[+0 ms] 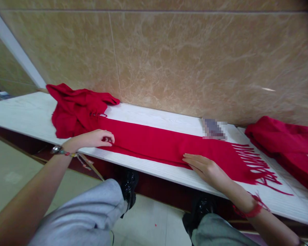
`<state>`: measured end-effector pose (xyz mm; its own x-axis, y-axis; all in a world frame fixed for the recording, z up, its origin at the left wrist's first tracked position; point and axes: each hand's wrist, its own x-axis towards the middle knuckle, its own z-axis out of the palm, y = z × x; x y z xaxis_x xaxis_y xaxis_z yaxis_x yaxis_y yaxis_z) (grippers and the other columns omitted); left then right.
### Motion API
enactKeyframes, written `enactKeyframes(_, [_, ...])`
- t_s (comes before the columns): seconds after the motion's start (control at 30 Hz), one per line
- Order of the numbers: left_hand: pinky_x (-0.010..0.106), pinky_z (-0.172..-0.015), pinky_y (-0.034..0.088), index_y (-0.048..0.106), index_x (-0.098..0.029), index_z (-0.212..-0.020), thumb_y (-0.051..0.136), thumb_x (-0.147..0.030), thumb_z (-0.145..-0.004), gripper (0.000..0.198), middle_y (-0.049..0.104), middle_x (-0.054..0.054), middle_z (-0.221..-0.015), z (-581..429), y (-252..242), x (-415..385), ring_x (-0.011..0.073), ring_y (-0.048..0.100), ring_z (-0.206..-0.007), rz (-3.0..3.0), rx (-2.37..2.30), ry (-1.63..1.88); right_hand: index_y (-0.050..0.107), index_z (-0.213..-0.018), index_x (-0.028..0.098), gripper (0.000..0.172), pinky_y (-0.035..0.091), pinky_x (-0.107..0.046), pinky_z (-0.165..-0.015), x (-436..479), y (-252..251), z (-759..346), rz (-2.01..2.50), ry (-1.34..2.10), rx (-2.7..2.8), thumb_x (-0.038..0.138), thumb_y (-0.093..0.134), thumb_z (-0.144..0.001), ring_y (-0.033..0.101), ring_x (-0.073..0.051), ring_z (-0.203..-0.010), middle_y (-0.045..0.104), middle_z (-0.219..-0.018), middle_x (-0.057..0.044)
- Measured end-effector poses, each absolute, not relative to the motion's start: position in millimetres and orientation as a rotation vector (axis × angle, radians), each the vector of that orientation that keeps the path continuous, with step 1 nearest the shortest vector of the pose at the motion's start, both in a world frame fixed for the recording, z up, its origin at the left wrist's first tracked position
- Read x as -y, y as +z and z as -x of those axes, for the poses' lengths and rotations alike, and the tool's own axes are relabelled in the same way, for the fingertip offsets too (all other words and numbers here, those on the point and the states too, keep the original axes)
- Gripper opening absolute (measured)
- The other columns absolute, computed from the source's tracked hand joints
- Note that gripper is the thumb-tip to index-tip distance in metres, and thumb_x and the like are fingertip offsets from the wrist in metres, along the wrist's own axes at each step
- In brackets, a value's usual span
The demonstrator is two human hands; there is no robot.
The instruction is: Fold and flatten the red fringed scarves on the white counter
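Note:
A long red scarf [154,141] lies stretched along the narrow white shelf [143,171], folded lengthwise, with its fringe spread at the right end. Its left end runs into a crumpled heap of red cloth [77,109]. My left hand [101,137] rests at the scarf's near edge beside the heap, its fingers curled together; whatever may be between them is too small to make out. Farther right, my right hand [201,165] lies on the near edge, palm down with its fingers stretched out flat.
Behind the shelf stands a tan marbled wall [182,61]. A blurred flat rectangular item [214,128] lies by the scarf's far edge. More red cloth [284,140] is heaped at the far right. My legs and black shoes [129,188] are below the shelf.

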<state>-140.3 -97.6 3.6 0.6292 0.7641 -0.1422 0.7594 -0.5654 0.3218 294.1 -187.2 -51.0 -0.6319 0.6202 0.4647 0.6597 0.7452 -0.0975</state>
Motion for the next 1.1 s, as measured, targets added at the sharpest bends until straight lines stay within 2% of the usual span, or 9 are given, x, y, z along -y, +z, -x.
enactKeyframes(0.17, [0.019, -0.072, 0.039, 0.061, -0.013, -0.079, 0.048, -0.027, -0.079, 0.019, 0.061, 0.004, -0.084, 138, 16, 102, 0.0127, 0.054, -0.077, -2.493, -1.162, 0.034, 0.06, -0.111, 0.015, 0.03, 0.048, -0.032, -0.091, 189, -51, -297, 1.003, -0.109, 2.433, 0.017, 0.039, -0.088, 0.055, -0.018, -0.107, 0.06, -0.115, -0.012])
enactKeyframes(0.37, [0.019, -0.066, 0.038, 0.06, -0.01, -0.077, 0.047, -0.021, -0.078, 0.017, 0.059, 0.004, -0.078, 132, 15, 108, 0.013, 0.052, -0.071, -2.419, -1.155, -0.161, 0.059, -0.113, 0.019, 0.033, 0.047, -0.03, -0.092, 190, -52, -299, 0.94, -0.078, 2.553, 0.013, 0.039, -0.088, 0.054, -0.017, -0.108, 0.059, -0.118, -0.008])
enactKeyframes(0.53, [0.02, -0.072, 0.038, 0.061, -0.012, -0.077, 0.045, -0.02, -0.078, 0.017, 0.059, 0.004, -0.081, 131, 19, 108, 0.0133, 0.053, -0.075, -2.477, -1.135, -0.148, 0.06, -0.112, 0.018, 0.033, 0.046, -0.031, -0.093, 190, -50, -296, 0.941, -0.092, 2.578, 0.012, 0.04, -0.087, 0.054, -0.017, -0.109, 0.059, -0.117, -0.009])
enactKeyframes(0.67, [0.02, -0.07, 0.04, 0.06, -0.014, -0.08, 0.046, -0.022, -0.076, 0.016, 0.06, 0.003, -0.082, 120, 16, 110, 0.0131, 0.053, -0.074, -2.565, -1.183, -0.116, 0.058, -0.114, 0.015, 0.034, 0.046, -0.031, -0.093, 190, -49, -294, 0.961, -0.13, 2.592, 0.011, 0.039, -0.087, 0.053, -0.018, -0.11, 0.058, -0.118, -0.011])
enactKeyframes(0.83, [0.022, -0.074, 0.039, 0.06, -0.018, -0.08, 0.043, -0.018, -0.075, 0.018, 0.06, 0.001, -0.083, 98, 6, 113, 0.0133, 0.054, -0.076, -2.683, -1.138, 0.023, 0.056, -0.117, 0.018, 0.037, 0.045, -0.033, -0.094, 190, -52, -295, 0.997, -0.098, 2.57, 0.009, 0.04, -0.085, 0.053, -0.018, -0.11, 0.058, -0.119, -0.009])
enactKeyframes(1.1, [0.022, -0.08, 0.04, 0.066, -0.02, -0.084, 0.046, -0.029, -0.081, 0.022, 0.062, 0.002, -0.088, 95, 15, 117, 0.0145, 0.056, -0.082, -2.58, -1.05, 0.123, 0.057, -0.116, 0.019, 0.041, 0.043, -0.032, -0.096, 193, -46, -297, 1.004, -0.008, 2.415, 0.007, 0.032, -0.086, 0.05, -0.016, -0.114, 0.054, -0.123, -0.009])
